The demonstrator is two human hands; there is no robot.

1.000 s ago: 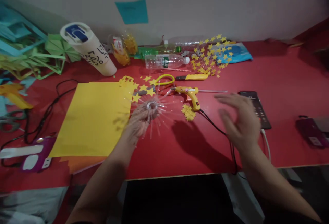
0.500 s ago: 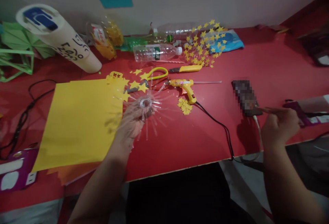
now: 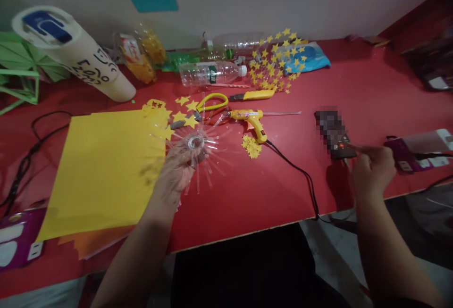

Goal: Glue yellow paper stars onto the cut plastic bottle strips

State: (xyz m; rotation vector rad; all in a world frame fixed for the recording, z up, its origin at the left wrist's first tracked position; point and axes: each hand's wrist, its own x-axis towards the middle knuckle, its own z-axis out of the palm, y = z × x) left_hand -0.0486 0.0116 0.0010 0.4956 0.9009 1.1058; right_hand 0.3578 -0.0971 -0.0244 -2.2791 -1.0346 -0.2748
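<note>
My left hand [image 3: 179,166] is wrapped round the neck of a clear plastic piece [image 3: 196,142] cut into thin strips that fan outward. On the right, my right hand [image 3: 375,169] has its index finger stretched to the lower part of a phone [image 3: 333,133], the other fingers curled and holding nothing visible. A yellow glue gun [image 3: 255,121] lies between the hands, beside a small pile of yellow stars [image 3: 251,146]. Yellow-handled scissors [image 3: 213,103] and a yellow cutter [image 3: 258,95] rest behind the clear piece. Larger yellow stars [image 3: 191,120] lie near the scissors.
Yellow sheets [image 3: 106,171] cover the left of the red table [image 3: 226,213]. A white tumbler [image 3: 88,62], plastic bottles [image 3: 212,73] and a star-covered clear piece [image 3: 276,65] stand or lie along the back. A black cord [image 3: 297,165] runs over the front edge.
The view has shifted slightly, moving the table's things a little left. My right hand has moved left and its fingertip is still at the phone. My left hand still holds the clear piece.
</note>
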